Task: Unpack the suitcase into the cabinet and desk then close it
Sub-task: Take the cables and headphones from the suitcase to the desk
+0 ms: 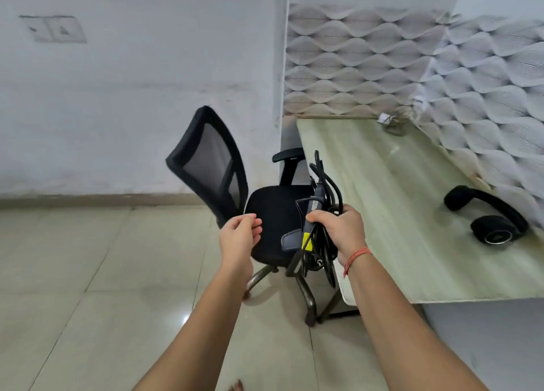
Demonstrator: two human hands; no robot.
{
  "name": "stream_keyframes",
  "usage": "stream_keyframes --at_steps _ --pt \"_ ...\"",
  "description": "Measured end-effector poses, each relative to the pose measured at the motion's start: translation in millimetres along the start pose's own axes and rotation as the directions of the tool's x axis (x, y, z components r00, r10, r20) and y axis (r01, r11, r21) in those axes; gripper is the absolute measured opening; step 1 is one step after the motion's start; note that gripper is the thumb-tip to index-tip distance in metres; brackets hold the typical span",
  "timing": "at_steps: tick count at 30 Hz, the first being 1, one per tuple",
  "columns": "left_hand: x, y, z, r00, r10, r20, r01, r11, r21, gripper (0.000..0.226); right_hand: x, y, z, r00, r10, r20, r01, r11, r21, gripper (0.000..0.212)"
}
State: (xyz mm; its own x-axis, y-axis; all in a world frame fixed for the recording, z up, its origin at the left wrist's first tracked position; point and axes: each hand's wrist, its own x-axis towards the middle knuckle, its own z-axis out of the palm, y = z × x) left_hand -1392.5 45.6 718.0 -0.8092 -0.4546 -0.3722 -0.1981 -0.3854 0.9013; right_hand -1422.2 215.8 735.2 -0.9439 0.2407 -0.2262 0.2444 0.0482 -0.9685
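My right hand (338, 228) grips a black power adapter with its bundled black cables (322, 190), held upright just left of the desk's near left corner. The adapter has a yellow label near its lower end. My left hand (240, 233) hovers beside it over the chair seat, fingers loosely curled, holding nothing. The pale green desk (382, 202) stretches to the right. Black headphones (488, 216) lie on its right side. Neither the suitcase nor the cabinet is in view.
A black mesh office chair (232, 181) stands on the tiled floor just left of the desk, its seat under my hands. A small white item with a coiled cord (390, 122) lies at the desk's far corner. Patterned wall panels back the desk.
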Motion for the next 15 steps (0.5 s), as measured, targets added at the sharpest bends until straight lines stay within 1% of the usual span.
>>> stream_keyframes --at_steps 3,5,7,9,11,13,15 --pt "60 23 11 0.999 -0.002 0.054 -0.003 0.996 0.089 0.009 42 -13 18 0.995 -0.013 -0.099 0.005 0.997 -0.079 0.041" --pt "98 40 26 0.996 -0.003 0.094 -0.010 0.990 0.139 0.010 71 -27 27 0.986 -0.055 -0.159 0.025 0.983 -0.181 0.041" --pt "132 53 43 0.992 -0.021 0.121 0.001 0.987 0.162 0.010 101 -43 36 0.979 -0.094 -0.182 0.035 0.952 -0.303 0.040" --pt "162 63 57 0.986 -0.085 0.145 0.060 0.984 0.167 0.009 130 -57 47 0.975 -0.133 -0.177 0.045 0.902 -0.430 0.042" --pt "193 65 75 0.975 -0.140 0.173 0.108 0.977 0.182 0.008 159 -67 52 0.967 -0.181 -0.177 0.065 0.852 -0.520 0.049" --pt "210 67 91 0.968 -0.152 0.199 0.112 0.973 0.200 0.011 183 -72 50 0.965 -0.224 -0.137 0.093 0.780 -0.619 0.054" --pt "247 71 121 0.959 -0.161 0.234 0.105 0.967 0.233 0.012 232 -75 51 0.968 -0.226 -0.108 0.090 0.716 -0.693 0.058"
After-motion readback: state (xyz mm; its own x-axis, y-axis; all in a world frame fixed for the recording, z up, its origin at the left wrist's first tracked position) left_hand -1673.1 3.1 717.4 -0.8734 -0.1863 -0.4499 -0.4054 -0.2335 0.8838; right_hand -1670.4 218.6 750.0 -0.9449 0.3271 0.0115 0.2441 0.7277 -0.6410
